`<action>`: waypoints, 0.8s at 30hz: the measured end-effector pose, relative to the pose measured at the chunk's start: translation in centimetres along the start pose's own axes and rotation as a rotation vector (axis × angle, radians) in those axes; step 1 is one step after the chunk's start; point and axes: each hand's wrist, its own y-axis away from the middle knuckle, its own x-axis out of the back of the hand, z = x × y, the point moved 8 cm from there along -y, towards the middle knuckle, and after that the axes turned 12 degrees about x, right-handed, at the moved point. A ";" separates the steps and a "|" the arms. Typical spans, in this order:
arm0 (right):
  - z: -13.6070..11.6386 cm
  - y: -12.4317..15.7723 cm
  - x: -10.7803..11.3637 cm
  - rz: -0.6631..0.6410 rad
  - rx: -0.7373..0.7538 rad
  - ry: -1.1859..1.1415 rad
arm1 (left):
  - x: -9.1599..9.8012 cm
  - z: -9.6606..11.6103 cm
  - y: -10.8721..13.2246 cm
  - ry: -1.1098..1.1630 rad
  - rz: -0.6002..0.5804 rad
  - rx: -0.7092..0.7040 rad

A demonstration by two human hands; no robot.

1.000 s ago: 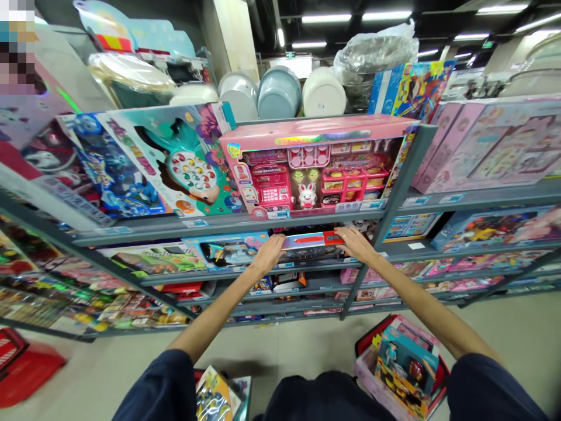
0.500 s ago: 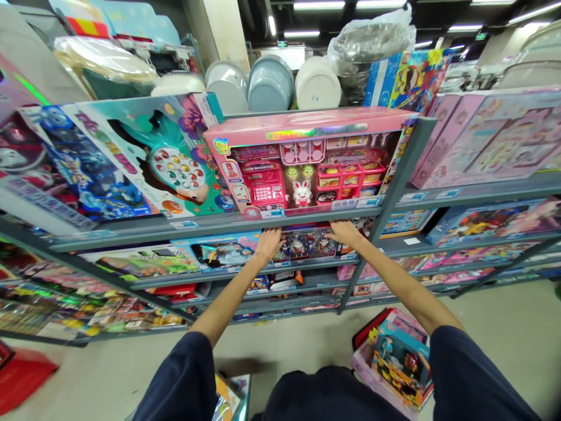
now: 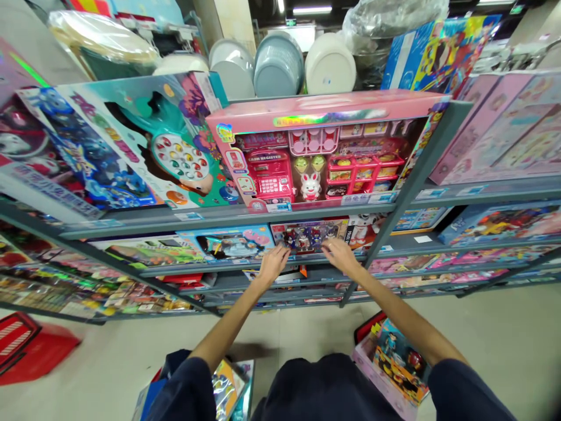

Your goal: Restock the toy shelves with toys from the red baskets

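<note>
A window box of toy figures (image 3: 303, 235) stands upright on the second shelf, between a light blue toy box (image 3: 232, 245) and a box with a white robot (image 3: 363, 229). My left hand (image 3: 274, 261) is at its lower left corner, fingers stretched toward the front. My right hand (image 3: 342, 255) is at its lower right part, thumb and fingers apart. Neither hand grips anything that I can see; whether the fingertips touch the box, I cannot tell.
Above is a shelf (image 3: 219, 216) with a pink cash register toy box (image 3: 324, 105) and a teal fishing game box (image 3: 175, 158). A red basket (image 3: 39, 345) stands on the floor at left. Boxed toys (image 3: 394, 374) lie by my right side, more boxes (image 3: 228, 386) at left.
Both hands have come down from the top of the figure box to its lower front. The box's front shows more fully now. The camera view has shifted slightly.
</note>
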 end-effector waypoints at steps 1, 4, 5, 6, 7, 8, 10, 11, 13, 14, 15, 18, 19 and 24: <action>-1.1 0.3 -2.5 -0.032 -0.033 -0.069 | -1.9 -1.3 0.6 -0.004 -0.060 0.080; -3.8 -1.1 -9.0 -0.129 -0.112 -0.129 | -6.0 -4.2 0.8 -0.055 -0.158 0.225; -4.3 -2.0 -10.5 -0.150 -0.132 -0.135 | -6.8 -4.8 0.4 -0.070 -0.174 0.251; -4.7 -3.1 -11.6 -0.168 -0.150 -0.138 | -7.4 -5.3 -0.1 -0.081 -0.188 0.270; -5.0 -4.1 -12.5 -0.184 -0.168 -0.137 | -7.8 -5.6 -0.7 -0.090 -0.200 0.280; -5.1 -5.0 -13.0 -0.198 -0.183 -0.132 | -8.1 -5.8 -1.2 -0.096 -0.211 0.285; -5.1 -6.2 -13.6 -0.222 -0.205 -0.118 | -8.4 -6.1 -1.9 -0.102 -0.226 0.286; -5.0 -6.6 -13.7 -0.232 -0.212 -0.109 | -8.6 -6.1 -2.1 -0.103 -0.231 0.285; -4.8 -6.8 -13.9 -0.251 -0.219 -0.095 | -9.0 -6.3 -2.3 -0.102 -0.234 0.278; -4.7 -6.9 -14.0 -0.257 -0.221 -0.090 | -9.2 -6.4 -2.3 -0.099 -0.235 0.273; -4.6 -6.9 -14.1 -0.261 -0.221 -0.087 | -9.4 -6.5 -2.4 -0.096 -0.237 0.267; -4.7 -7.3 -14.4 -0.256 -0.212 -0.091 | -9.6 -6.6 -2.6 -0.081 -0.232 0.248; -4.9 -7.4 -14.5 -0.246 -0.211 -0.096 | -9.6 -6.6 -2.6 -0.072 -0.223 0.241; -5.0 -5.5 -11.8 -0.083 -0.243 -0.127 | -7.3 -5.1 -1.1 0.019 -0.089 0.171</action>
